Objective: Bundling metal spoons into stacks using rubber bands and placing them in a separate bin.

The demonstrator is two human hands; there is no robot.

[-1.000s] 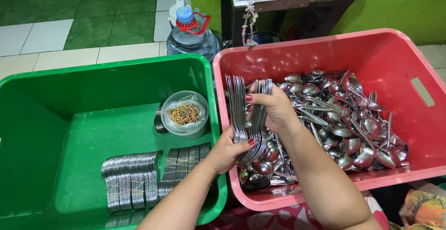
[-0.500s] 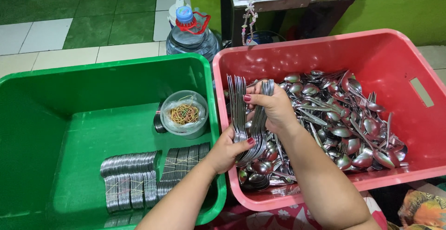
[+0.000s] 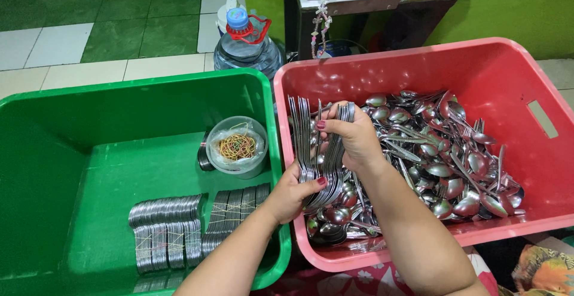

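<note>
My left hand (image 3: 297, 192) grips the lower end of a stack of metal forks (image 3: 306, 146) over the left side of the red bin (image 3: 508, 69). Tines point up and away from me. My right hand (image 3: 353, 137) closes over the upper part of the same stack, fingers wrapped around it. Under both hands lies a loose pile of spoons and forks (image 3: 442, 152) that fills the red bin's floor.
The green bin (image 3: 78, 152) on the left holds banded bundles of cutlery (image 3: 179, 227) and a clear tub of rubber bands (image 3: 238, 146). A water jug (image 3: 248, 48) stands behind the bins on the tiled floor, beside a dark cabinet (image 3: 371, 9).
Both hands stay on the fork stack in nearly the same place; the right hand has shifted slightly on the stack's upper end.
</note>
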